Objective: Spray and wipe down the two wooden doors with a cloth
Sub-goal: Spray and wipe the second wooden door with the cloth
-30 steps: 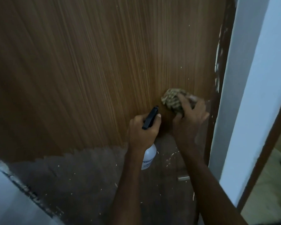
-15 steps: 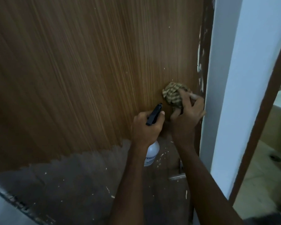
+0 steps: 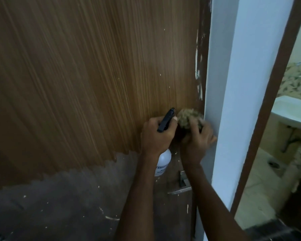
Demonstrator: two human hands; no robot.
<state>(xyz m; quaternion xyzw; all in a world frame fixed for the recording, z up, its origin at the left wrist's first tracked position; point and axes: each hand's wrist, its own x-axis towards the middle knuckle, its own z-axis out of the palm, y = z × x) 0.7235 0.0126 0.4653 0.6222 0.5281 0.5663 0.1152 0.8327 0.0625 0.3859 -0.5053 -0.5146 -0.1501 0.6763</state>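
Observation:
A wooden door (image 3: 80,80) with fine vertical grain fills the left and middle of the view; its lower part is a darker, worn band flecked with white. My left hand (image 3: 155,134) grips a white spray bottle (image 3: 162,162) by its black trigger head (image 3: 166,120), close to the door. My right hand (image 3: 197,138) holds a bunched checked cloth (image 3: 188,117) against the door near its right edge, just beside the left hand. The cloth is blurred.
A metal door handle (image 3: 180,187) sticks out below my hands. A white wall (image 3: 233,101) stands right of the door, then a dark brown frame (image 3: 274,87). Beyond it lies a bathroom with a white washbasin (image 3: 288,112) and tiled floor.
The view has shifted so the door edge sits further left and the bathroom shows. My right hand has dragged the cloth down towards the left hand; the spray bottle stays in the same grip.

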